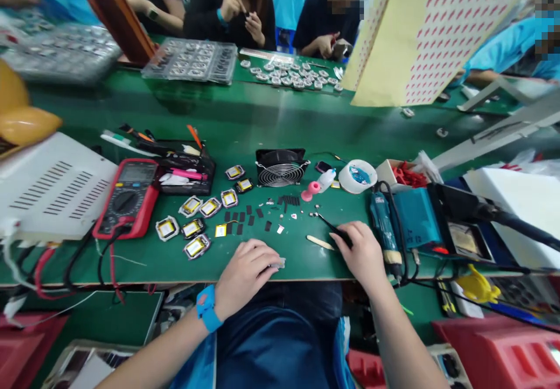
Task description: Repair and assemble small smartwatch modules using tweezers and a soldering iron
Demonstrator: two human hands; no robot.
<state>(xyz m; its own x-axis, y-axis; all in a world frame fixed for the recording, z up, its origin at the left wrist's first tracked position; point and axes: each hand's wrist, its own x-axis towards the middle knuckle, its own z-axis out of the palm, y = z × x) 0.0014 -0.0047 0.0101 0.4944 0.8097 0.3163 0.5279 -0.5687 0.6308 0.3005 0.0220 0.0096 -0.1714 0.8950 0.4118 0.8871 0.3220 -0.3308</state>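
Note:
My left hand (pixel 250 269) is closed near the table's front edge, its fingers around a small grey piece (pixel 278 262) that is mostly hidden. Black tweezers (pixel 339 230) are gripped in my right hand (pixel 359 252), their tip pointing left toward several tiny parts (pixel 314 214) on the green table. A pale flat stick (pixel 320 242) lies just left of that hand. Between and beyond my hands are small black pads (pixel 251 220) and a bare yellow-and-silver battery (pixel 220 230). Several watch-like cases with yellow batteries (pixel 210 207) lie farther left.
A small fan (pixel 280 167) stands at the middle back. On the left are a red multimeter (pixel 126 196) and a black tool tray (pixel 188 173). On the right are a white round tub (pixel 357 176), a blue electric screwdriver (pixel 384 220) and a teal box (pixel 415 217). Co-workers sit across the table.

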